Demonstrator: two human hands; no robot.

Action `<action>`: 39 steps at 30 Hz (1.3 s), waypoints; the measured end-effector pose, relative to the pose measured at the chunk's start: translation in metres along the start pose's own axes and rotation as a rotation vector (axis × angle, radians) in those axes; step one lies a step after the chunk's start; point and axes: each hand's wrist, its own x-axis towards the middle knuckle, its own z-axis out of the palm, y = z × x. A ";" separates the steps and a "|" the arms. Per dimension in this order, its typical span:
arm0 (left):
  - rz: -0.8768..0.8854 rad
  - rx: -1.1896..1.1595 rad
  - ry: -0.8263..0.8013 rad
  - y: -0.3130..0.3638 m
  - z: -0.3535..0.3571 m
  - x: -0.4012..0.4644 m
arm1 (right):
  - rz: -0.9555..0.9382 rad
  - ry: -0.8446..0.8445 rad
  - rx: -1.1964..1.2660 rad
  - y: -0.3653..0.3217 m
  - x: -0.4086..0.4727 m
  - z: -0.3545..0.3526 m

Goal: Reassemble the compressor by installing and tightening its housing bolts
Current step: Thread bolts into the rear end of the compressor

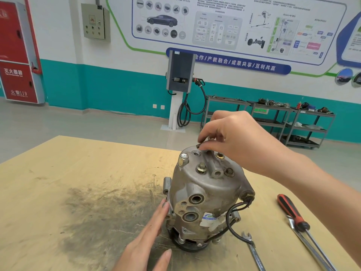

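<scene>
A grey metal compressor [207, 194] stands upright on the tan workbench [68, 182], pulley end down. Its top cover carries two seated bolts [201, 167] with washers, an empty bolt hole [195, 153] and a brass fitting. My right hand [232, 139] hovers over the cover's far edge and pinches a dark threaded bolt [201, 145] between thumb and fingers, the bolt lying roughly level just above the cover. My left hand [150, 235] has straight fingers, its fingertips touching the compressor's left side near a mounting lug.
A red-handled screwdriver [293, 213] and a long metal tool lie at the right of the bench. An open-end wrench [253, 249] lies just right of the compressor's base. A dark grease stain covers the bench's middle. Shelving carts and a charging post stand beyond the bench.
</scene>
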 end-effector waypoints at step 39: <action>-0.028 0.022 0.002 0.002 0.000 0.001 | 0.139 -0.069 0.130 0.005 0.009 0.020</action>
